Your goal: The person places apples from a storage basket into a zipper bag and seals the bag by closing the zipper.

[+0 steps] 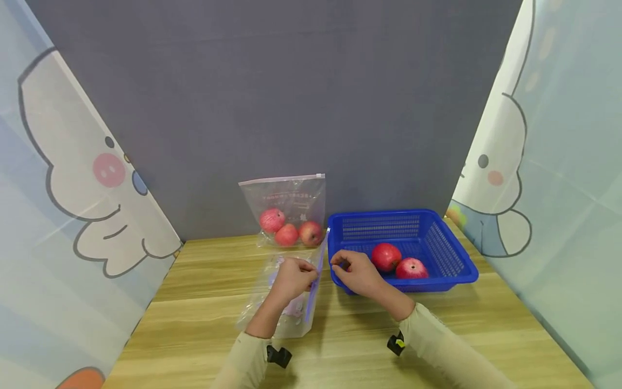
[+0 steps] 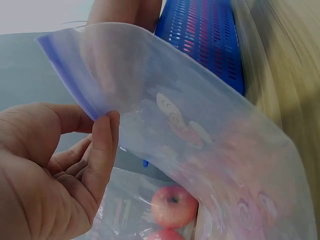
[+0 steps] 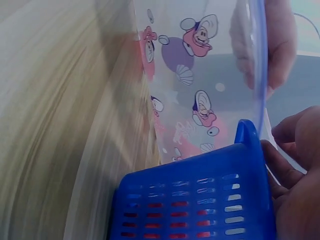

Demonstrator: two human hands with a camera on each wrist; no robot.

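Note:
My left hand point(image 1: 293, 281) pinches the purple zip edge of a clear plastic zip bag point(image 2: 200, 135) between thumb and fingers. Pink and purple cartoon prints point(image 3: 202, 107) decorate this bag, which looks flat and hangs tilted over the table. My right hand point(image 1: 358, 274) is at the left rim of a blue plastic basket point(image 1: 403, 283), its fingers loosely bent with nothing visible held. In the right wrist view its fingers point(image 3: 282, 165) are close beside the basket rim. Two red apples, one smooth point(image 1: 386, 256) and one streaked point(image 1: 412, 268), show inside the basket.
Behind the held bag, another clear zip bag point(image 1: 296, 197) with several apples stands against the grey backdrop point(image 1: 272, 97). The wooden table point(image 1: 204, 302) runs beneath everything. Cartoon-printed curtains point(image 1: 63, 259) flank both sides.

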